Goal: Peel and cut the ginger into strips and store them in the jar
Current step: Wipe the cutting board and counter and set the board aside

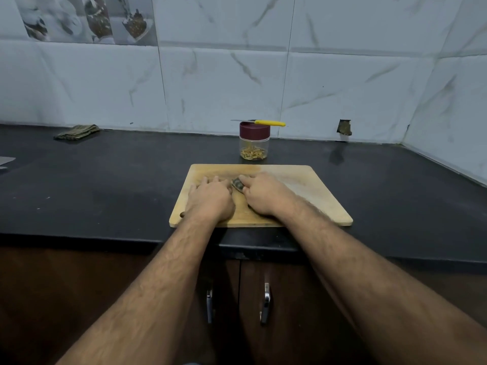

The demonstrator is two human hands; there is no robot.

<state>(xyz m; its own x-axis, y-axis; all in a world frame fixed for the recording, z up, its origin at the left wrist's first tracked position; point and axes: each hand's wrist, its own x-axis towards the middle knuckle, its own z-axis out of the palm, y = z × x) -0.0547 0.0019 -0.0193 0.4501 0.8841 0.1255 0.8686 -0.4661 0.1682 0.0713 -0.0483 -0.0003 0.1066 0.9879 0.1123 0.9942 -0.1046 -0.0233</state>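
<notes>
Head view: both hands are resting on the wooden cutting board (303, 196), which is lying on the black bench (105, 180). The right hand (266, 197) is pinching a small dark scrap (237, 184), likely ginger peel, in a nearly closed grip; the left hand (210, 197) is lying palm-down beside it, its grip hidden. The lidded jar (254, 143), strips already inside, is standing just behind the board, the yellow-handled knife (263, 122) lying across its lid, probably parked clear of the cleanup.

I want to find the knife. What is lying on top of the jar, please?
A yellow-handled knife lies flat across the maroon lid of the jar, blade pointing left. Inside the jar, pale ginger strips show at the bottom. The lid hides its upper part.
</notes>
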